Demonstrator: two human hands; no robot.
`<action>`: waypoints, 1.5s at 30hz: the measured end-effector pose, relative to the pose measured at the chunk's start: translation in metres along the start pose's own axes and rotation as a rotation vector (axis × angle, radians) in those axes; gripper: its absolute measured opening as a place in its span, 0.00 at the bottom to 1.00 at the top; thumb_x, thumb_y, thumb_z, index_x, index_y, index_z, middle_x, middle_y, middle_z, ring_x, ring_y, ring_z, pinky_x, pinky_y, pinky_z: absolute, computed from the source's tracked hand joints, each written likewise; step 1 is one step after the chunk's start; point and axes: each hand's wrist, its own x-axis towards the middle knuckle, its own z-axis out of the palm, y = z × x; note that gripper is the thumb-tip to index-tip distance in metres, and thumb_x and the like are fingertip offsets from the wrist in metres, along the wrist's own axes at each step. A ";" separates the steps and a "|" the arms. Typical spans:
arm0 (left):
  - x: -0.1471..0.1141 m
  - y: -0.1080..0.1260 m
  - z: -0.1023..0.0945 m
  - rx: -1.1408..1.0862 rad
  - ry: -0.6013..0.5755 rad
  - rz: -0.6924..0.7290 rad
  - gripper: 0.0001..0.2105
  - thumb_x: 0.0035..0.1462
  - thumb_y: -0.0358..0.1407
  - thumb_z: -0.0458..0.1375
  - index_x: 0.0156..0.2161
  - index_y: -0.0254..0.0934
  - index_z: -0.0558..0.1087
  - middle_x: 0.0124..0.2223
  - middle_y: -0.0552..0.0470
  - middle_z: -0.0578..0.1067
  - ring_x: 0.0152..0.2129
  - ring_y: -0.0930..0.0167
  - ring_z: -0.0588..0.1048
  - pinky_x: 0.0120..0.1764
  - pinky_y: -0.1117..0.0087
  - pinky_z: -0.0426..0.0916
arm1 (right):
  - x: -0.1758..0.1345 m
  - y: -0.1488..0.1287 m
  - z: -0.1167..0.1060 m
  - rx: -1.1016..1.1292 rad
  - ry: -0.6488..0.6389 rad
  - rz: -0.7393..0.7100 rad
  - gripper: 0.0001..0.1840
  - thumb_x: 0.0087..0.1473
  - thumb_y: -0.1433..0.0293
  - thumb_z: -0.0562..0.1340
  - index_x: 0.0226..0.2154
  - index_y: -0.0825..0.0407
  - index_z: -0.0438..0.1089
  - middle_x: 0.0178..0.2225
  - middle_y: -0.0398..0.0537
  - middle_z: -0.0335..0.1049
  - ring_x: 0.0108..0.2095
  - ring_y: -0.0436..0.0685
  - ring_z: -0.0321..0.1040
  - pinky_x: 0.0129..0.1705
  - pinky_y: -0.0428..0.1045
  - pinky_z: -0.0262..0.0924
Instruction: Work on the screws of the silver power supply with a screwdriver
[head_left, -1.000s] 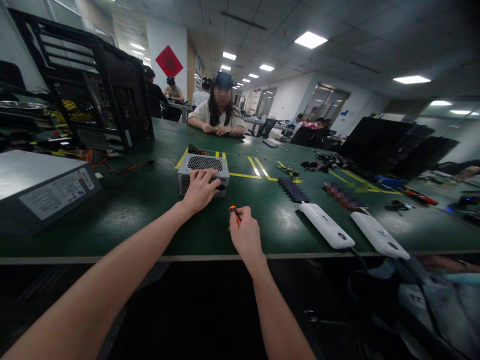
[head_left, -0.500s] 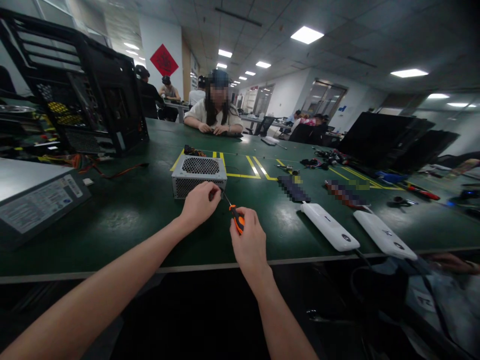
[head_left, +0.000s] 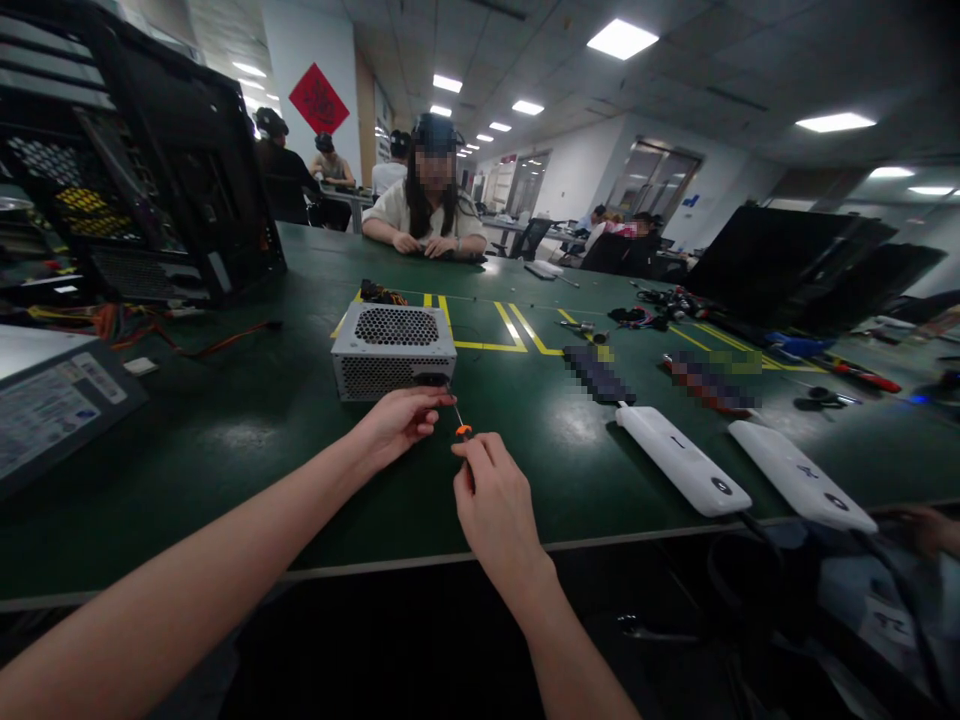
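A grey computer power supply [head_left: 393,365] with a honeycomb grille on top stands on the green table. A black socket shows on its near side, beside my fingers. My right hand [head_left: 495,505] is wrapped round a screwdriver [head_left: 463,431]; most of the orange-and-black handle is hidden in the palm. Its thin shaft points up and left to the fingertips of my left hand. Just in front of the power supply, my left hand [head_left: 397,425] has its fingers curled together at the screwdriver's tip. Whatever they pinch is too small to make out.
An open black computer case [head_left: 150,170] and another grey power supply [head_left: 60,410] stand at left. White power banks [head_left: 679,458] lie at right, near dark monitors [head_left: 787,260]. Loose cables and tools lie farther back. A person [head_left: 427,200] sits across the table.
My left hand has come down and away from the power supply's near side, uncovering the black socket. The right hand has turned and lowered the screwdriver slightly. The view has shifted a little.
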 end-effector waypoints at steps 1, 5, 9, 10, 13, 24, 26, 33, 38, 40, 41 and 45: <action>0.000 0.000 0.000 -0.001 0.003 0.000 0.08 0.49 0.21 0.54 0.35 0.29 0.71 0.37 0.45 0.74 0.15 0.85 0.60 0.13 0.84 0.51 | 0.000 0.000 -0.001 0.005 -0.001 -0.001 0.15 0.50 0.81 0.50 0.37 0.55 0.67 0.37 0.51 0.65 0.38 0.55 0.66 0.40 0.51 0.63; -0.001 0.000 0.001 0.044 0.007 0.008 0.07 0.51 0.23 0.54 0.36 0.28 0.71 0.37 0.45 0.74 0.16 0.84 0.62 0.15 0.83 0.53 | 0.001 -0.001 -0.006 0.090 0.029 0.014 0.12 0.52 0.78 0.52 0.38 0.54 0.67 0.38 0.51 0.65 0.38 0.54 0.66 0.41 0.50 0.63; -0.004 0.000 -0.002 0.433 0.021 0.159 0.07 0.55 0.32 0.53 0.37 0.31 0.71 0.34 0.47 0.74 0.17 0.80 0.64 0.19 0.77 0.59 | 0.001 -0.003 -0.008 0.152 0.106 0.049 0.14 0.55 0.75 0.51 0.45 0.55 0.62 0.40 0.52 0.68 0.41 0.55 0.68 0.42 0.51 0.63; -0.006 0.001 -0.003 0.626 0.048 0.302 0.08 0.55 0.33 0.53 0.37 0.32 0.71 0.33 0.47 0.74 0.19 0.78 0.65 0.22 0.74 0.62 | 0.002 -0.003 -0.008 0.152 0.124 0.069 0.14 0.55 0.74 0.52 0.45 0.55 0.61 0.40 0.52 0.69 0.40 0.56 0.68 0.41 0.51 0.64; -0.012 0.005 -0.006 1.208 0.215 0.907 0.09 0.54 0.34 0.54 0.40 0.37 0.71 0.40 0.46 0.72 0.37 0.67 0.69 0.41 0.62 0.66 | 0.004 -0.003 -0.007 0.130 0.150 0.099 0.11 0.54 0.73 0.52 0.41 0.54 0.61 0.37 0.51 0.70 0.37 0.56 0.70 0.38 0.51 0.64; 0.009 0.014 -0.018 1.788 0.310 1.261 0.22 0.54 0.32 0.54 0.55 0.38 0.61 0.52 0.43 0.67 0.49 0.58 0.62 0.49 0.54 0.54 | 0.006 -0.014 -0.012 -0.041 0.044 0.194 0.07 0.58 0.70 0.50 0.37 0.55 0.60 0.29 0.46 0.71 0.25 0.53 0.69 0.24 0.45 0.54; 0.010 0.014 -0.019 1.792 0.309 1.278 0.21 0.54 0.33 0.54 0.54 0.38 0.62 0.52 0.44 0.68 0.48 0.58 0.63 0.48 0.55 0.54 | 0.005 -0.015 -0.010 -0.127 0.061 0.137 0.05 0.57 0.72 0.51 0.36 0.54 0.61 0.31 0.47 0.71 0.26 0.53 0.70 0.23 0.45 0.54; 0.012 0.016 -0.019 1.788 0.283 1.305 0.21 0.52 0.33 0.56 0.53 0.37 0.63 0.50 0.44 0.69 0.45 0.59 0.64 0.45 0.55 0.54 | 0.008 -0.019 -0.009 -0.511 0.106 -0.222 0.06 0.54 0.78 0.53 0.33 0.54 0.64 0.27 0.45 0.67 0.25 0.50 0.65 0.23 0.45 0.53; 0.013 0.017 -0.020 1.776 0.271 1.320 0.21 0.52 0.33 0.56 0.52 0.37 0.63 0.49 0.43 0.70 0.45 0.58 0.64 0.45 0.54 0.54 | 0.014 -0.019 -0.020 -0.680 0.036 -0.483 0.10 0.55 0.80 0.50 0.29 0.55 0.64 0.27 0.49 0.67 0.27 0.53 0.64 0.26 0.48 0.53; 0.013 0.017 -0.020 1.771 0.278 1.323 0.21 0.52 0.32 0.56 0.53 0.38 0.63 0.49 0.44 0.70 0.45 0.58 0.64 0.45 0.54 0.54 | 0.015 -0.014 -0.024 -0.693 0.021 -0.534 0.10 0.56 0.79 0.50 0.28 0.54 0.64 0.27 0.49 0.66 0.28 0.53 0.63 0.28 0.48 0.52; 0.014 0.016 -0.020 1.766 0.279 1.325 0.21 0.52 0.32 0.56 0.53 0.38 0.63 0.49 0.44 0.70 0.45 0.58 0.64 0.45 0.54 0.54 | 0.016 -0.011 -0.026 -0.687 0.031 -0.534 0.10 0.56 0.79 0.51 0.28 0.54 0.64 0.28 0.48 0.66 0.29 0.53 0.62 0.28 0.48 0.52; 0.014 0.016 -0.021 1.741 0.287 1.324 0.21 0.52 0.32 0.56 0.53 0.39 0.63 0.49 0.44 0.70 0.45 0.59 0.64 0.46 0.55 0.53 | 0.012 0.005 -0.022 -0.627 0.123 -0.437 0.08 0.57 0.77 0.52 0.33 0.54 0.66 0.28 0.46 0.65 0.28 0.51 0.61 0.29 0.47 0.52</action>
